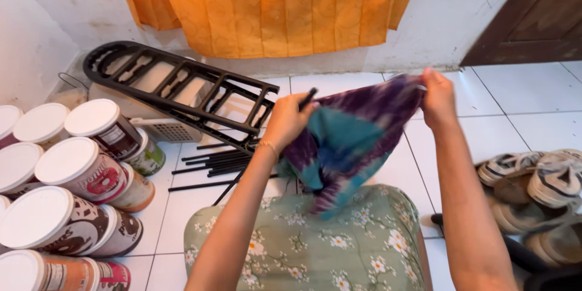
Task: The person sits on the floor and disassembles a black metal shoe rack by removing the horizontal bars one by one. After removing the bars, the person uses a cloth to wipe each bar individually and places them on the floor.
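Purple-and-teal tie-dyed cloth [348,136] hangs between both hands: the left hand [288,120] pinches one upper corner together with a thin black rod [307,98], the right hand [438,98] grips the other corner. It looks light, limp and easy to bunch, best held by its edges. Below it lies a green floral lap [315,248]. Around are white floor tiles [521,103], black rods [212,167], a black rack [176,85], lidded tins [73,170], shoes [533,188] and an orange curtain [273,6].

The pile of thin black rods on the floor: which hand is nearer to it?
Left. The left hand hangs just right of and above the black rods, gripping the purple-teal cloth and one rod. The right hand holds the cloth's far corner, well off to the right.
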